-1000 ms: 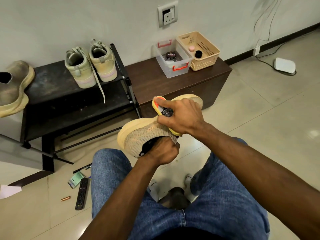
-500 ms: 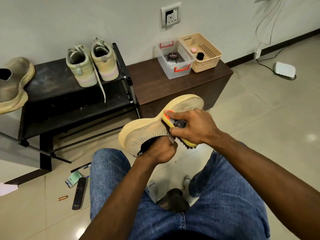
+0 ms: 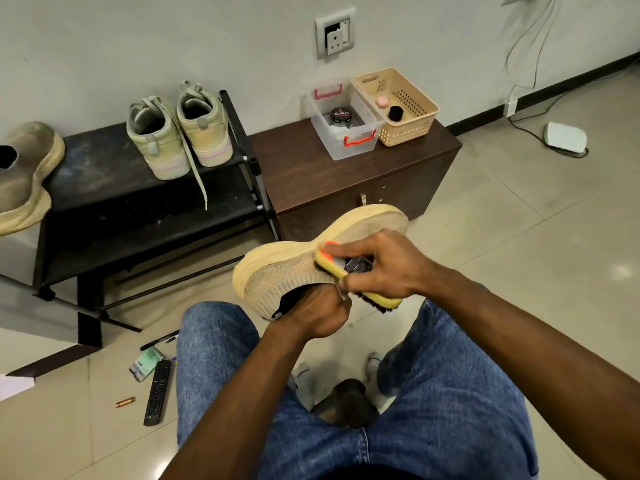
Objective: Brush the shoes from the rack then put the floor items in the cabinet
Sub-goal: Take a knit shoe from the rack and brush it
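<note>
Held over the lap in blue jeans: a tan knit slip-on shoe with a thick yellow sole (image 3: 294, 271), sole turned up and away. Left hand (image 3: 320, 315) tucked into its opening, fingers curled around the collar. Right hand (image 3: 384, 268) clamped around a yellow-backed brush with dark bristles (image 3: 349, 278), pressed to the shoe's side. Waiting on the black metal rack (image 3: 114, 192): a pale green pair of sneakers (image 3: 176, 133). Lying on the tiled floor: a black remote control (image 3: 157, 393), beside the brown wooden cabinet (image 3: 346, 174).

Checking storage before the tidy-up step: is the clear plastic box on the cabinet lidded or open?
Open: the clear plastic box shows no lid, and a round black tin lies inside.
</note>
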